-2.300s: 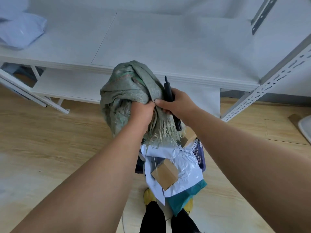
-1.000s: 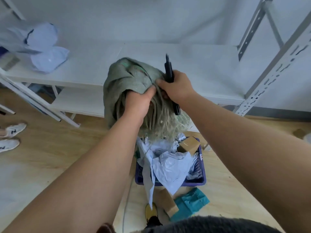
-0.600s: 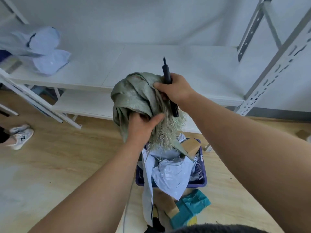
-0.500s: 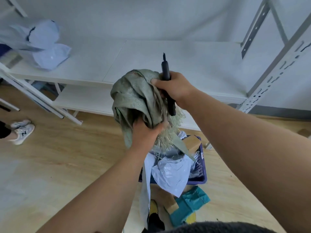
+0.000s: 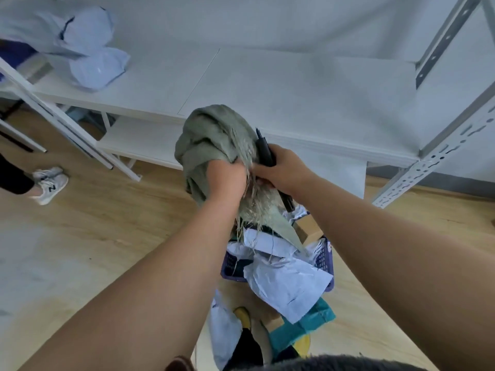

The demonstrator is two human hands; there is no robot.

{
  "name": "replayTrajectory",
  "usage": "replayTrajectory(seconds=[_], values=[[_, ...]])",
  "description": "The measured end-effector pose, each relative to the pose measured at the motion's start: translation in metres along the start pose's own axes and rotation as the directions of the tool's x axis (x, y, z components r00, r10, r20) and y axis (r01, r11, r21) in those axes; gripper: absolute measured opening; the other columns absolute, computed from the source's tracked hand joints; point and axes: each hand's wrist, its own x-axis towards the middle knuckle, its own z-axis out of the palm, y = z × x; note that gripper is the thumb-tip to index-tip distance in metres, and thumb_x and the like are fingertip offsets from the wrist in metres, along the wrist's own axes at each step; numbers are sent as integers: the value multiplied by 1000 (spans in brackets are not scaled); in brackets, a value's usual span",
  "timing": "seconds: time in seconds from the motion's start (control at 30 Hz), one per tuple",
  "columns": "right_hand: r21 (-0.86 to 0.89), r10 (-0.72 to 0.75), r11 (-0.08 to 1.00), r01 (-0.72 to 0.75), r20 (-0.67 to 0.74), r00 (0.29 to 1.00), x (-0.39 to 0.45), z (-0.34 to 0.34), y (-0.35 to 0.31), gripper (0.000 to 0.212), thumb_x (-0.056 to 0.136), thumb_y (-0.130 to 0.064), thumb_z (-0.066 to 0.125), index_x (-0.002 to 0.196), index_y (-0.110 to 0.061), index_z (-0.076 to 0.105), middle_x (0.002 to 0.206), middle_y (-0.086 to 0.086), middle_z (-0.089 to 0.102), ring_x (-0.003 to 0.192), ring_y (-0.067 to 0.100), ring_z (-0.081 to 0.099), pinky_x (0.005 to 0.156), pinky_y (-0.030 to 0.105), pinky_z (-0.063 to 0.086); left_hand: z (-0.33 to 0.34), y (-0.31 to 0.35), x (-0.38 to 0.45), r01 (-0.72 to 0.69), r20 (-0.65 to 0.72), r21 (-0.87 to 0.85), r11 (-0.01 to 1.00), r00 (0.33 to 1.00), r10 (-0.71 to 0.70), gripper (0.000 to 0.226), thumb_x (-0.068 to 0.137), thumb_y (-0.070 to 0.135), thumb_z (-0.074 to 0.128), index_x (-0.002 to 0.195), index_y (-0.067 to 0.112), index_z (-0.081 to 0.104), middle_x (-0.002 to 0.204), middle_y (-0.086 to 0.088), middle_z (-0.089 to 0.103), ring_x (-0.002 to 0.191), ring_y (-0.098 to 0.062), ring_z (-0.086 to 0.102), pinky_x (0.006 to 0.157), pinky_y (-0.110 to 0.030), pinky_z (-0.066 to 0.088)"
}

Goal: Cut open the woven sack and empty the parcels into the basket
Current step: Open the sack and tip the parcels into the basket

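The grey-green woven sack (image 5: 211, 140) is bunched up in the air above the purple basket (image 5: 325, 259), its frayed cut end hanging down. My left hand (image 5: 226, 178) grips the sack's bundled cloth. My right hand (image 5: 284, 171) holds a black cutter (image 5: 263, 149) and also pinches the sack's frayed edge. White plastic mailers (image 5: 286, 282) and a cardboard box (image 5: 308, 227) fill the basket. A teal parcel (image 5: 313, 321) and a white mailer (image 5: 223, 328) lie on the floor beside it.
A white metal shelf (image 5: 294, 89) stands right behind the sack, with pale blue parcels (image 5: 96, 62) at its far left. Another person's sneakers (image 5: 49, 183) are on the wooden floor at the left. My yellow shoes (image 5: 302, 344) are below the basket.
My left hand moved back up and regripped the sack next to my right hand. Both hands and the sack dropped lower, and the cutter now tilts toward the shelf.
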Motion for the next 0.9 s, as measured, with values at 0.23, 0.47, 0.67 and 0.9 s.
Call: replayTrajectory(seconds=[0.23, 0.47, 0.67, 0.9], values=[[-15, -59, 998, 57, -190, 980, 24, 4, -9, 30, 85, -16, 66, 113, -13, 59, 83, 0, 60, 78, 22, 58, 70, 34, 50, -10, 9, 8, -22, 87, -82, 996, 996, 30, 11, 84, 32, 62, 85, 23, 56, 78, 8, 57, 75, -14, 54, 72, -25, 43], [-11, 17, 1000, -20, -257, 966, 28, 4, 6, 29, 86, -14, 61, 114, -14, 58, 85, -2, 59, 82, 24, 57, 73, 35, 49, -27, -27, 7, -4, 293, 63, 998, 956, -15, 34, 82, 53, 65, 103, 27, 63, 102, 9, 66, 95, -13, 63, 82, -30, 51], [-21, -102, 995, 100, -182, 978, 26, 1, -13, 38, 86, -15, 65, 123, -14, 56, 89, -3, 58, 83, 21, 57, 75, 32, 48, -51, -56, -9, -219, -206, 235, 947, 941, 269, 77, 70, 34, 81, 133, 18, 39, 134, -6, 39, 111, -13, 46, 92, -17, 40], [144, -170, 975, 169, -2, 985, 12, 19, -29, 40, 85, -1, 62, 123, -11, 56, 98, -1, 62, 94, 18, 59, 89, 31, 49, -58, -35, 15, -463, 185, 192, 865, 883, 432, 122, 57, 36, 90, 152, 29, 14, 146, -7, 36, 131, -21, 41, 100, -26, 34]])
